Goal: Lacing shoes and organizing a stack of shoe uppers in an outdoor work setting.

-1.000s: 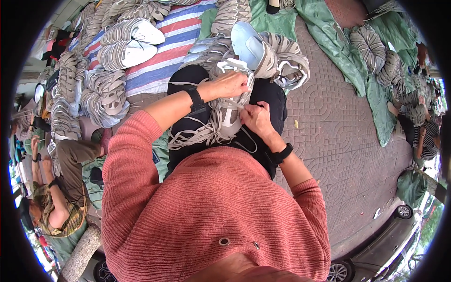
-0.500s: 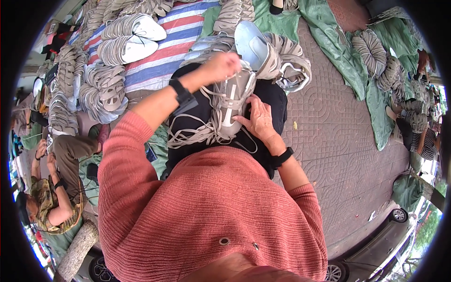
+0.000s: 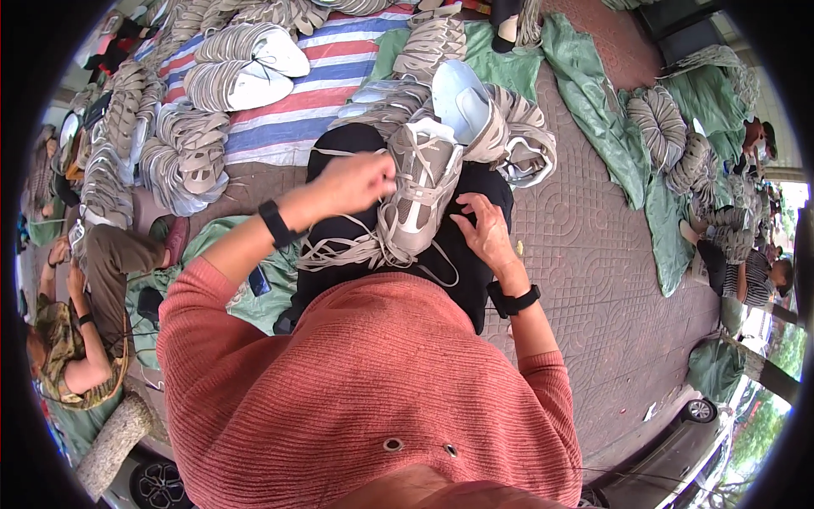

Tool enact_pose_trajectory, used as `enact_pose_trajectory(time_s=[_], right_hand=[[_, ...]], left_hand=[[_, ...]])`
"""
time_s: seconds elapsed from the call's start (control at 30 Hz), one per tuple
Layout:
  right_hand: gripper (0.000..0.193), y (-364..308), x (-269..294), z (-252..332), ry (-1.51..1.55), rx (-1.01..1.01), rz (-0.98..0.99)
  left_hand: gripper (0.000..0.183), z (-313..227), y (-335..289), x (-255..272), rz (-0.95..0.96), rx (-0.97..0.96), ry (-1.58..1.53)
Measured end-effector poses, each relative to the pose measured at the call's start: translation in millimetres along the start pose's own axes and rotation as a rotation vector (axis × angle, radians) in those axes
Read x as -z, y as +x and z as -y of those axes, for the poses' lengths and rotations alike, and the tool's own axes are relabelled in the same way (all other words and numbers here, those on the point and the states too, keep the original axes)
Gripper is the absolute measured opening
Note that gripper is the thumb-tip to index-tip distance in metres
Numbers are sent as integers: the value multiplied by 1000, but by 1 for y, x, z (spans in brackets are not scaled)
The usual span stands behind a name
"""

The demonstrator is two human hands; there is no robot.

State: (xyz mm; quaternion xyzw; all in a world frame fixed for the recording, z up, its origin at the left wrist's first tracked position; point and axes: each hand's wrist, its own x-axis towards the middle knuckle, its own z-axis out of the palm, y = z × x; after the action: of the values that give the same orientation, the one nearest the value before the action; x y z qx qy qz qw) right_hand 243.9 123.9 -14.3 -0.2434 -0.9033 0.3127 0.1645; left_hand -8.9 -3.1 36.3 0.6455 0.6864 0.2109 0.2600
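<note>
A beige and grey shoe upper (image 3: 421,182) lies on my dark-trousered lap, its tongue end away from me and laces crossing its front. My left hand (image 3: 356,181) is closed at the upper's left edge, fingertips curled together; what they hold, if anything, is hidden. A loose lace strand runs just beyond that hand. To the right, my right hand (image 3: 486,237) is a little apart from the upper, fingers bent and spread from the thumb, with nothing in them. A bundle of loose beige laces (image 3: 348,253) rests on my lap by the toe.
Stacked shoe uppers (image 3: 483,110) sit just beyond my knees. More stacks (image 3: 246,68) lie on a striped sheet (image 3: 331,64). Green tarps (image 3: 593,102) cover parts of the paved ground (image 3: 585,237). A co-worker (image 3: 72,339) sits at the left; a parked car (image 3: 653,458) is at lower right.
My left hand has come down from above the upper to its left edge. My right hand has let go of the upper's right side and drawn back. The view has shifted slightly.
</note>
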Motion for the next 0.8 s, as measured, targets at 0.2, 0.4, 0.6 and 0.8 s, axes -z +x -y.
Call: enact_pose_trajectory(time_s=[0.2, 0.4, 0.6, 0.8], right_hand=[[37, 12, 16, 0, -267, 34, 175], [91, 2, -5, -14, -630, 181, 261], [109, 55, 3, -37, -639, 12, 411], [83, 95, 23, -59, -439, 97, 451]], left_hand=[[21, -14, -72, -55, 312, -275, 176], [6, -3, -114, -37, 135, -309, 101], [24, -32, -187, 11, 568, 80, -175], [37, -90, -90, 89, 20, -134, 333]])
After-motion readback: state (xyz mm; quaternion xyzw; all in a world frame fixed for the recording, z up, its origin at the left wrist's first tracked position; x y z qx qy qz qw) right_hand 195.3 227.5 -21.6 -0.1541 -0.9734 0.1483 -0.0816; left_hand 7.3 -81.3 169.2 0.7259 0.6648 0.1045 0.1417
